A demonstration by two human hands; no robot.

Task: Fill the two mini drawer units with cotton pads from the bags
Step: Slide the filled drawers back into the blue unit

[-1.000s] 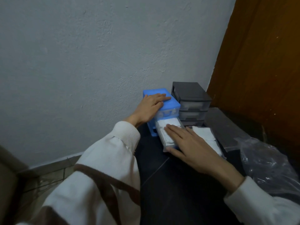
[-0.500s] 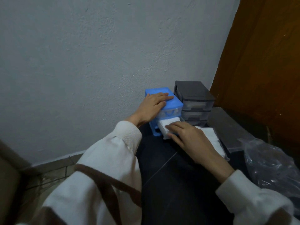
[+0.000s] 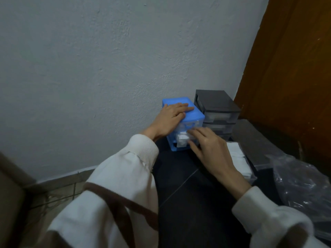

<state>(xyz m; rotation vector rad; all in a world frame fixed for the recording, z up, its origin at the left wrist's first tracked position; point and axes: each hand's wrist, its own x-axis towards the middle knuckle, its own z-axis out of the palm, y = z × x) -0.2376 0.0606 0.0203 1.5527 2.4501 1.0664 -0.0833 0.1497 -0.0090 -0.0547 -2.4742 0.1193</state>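
Observation:
A blue mini drawer unit (image 3: 195, 116) stands against the wall on a dark surface. My left hand (image 3: 170, 117) rests flat on its top with straight fingers. Its lower clear drawer (image 3: 181, 141), full of white cotton pads, is pushed almost fully in. My right hand (image 3: 207, 145) presses its straight fingers against that drawer's front. A black mini drawer unit (image 3: 217, 111) with clear drawers stands just right of the blue one. To the right of my right hand lies another clear drawer (image 3: 240, 161) with white cotton pads.
A crumpled clear plastic bag (image 3: 302, 183) lies at the right. A dark flat block (image 3: 250, 140) sits behind it beside a brown wooden door (image 3: 290, 72). The dark tiled surface (image 3: 179, 176) ends at the left, with a tiled floor (image 3: 59, 192) below.
My right hand pushed the pad-filled drawer into the blue unit; it stuck far out before and is now nearly in. My left hand stayed on the unit's top.

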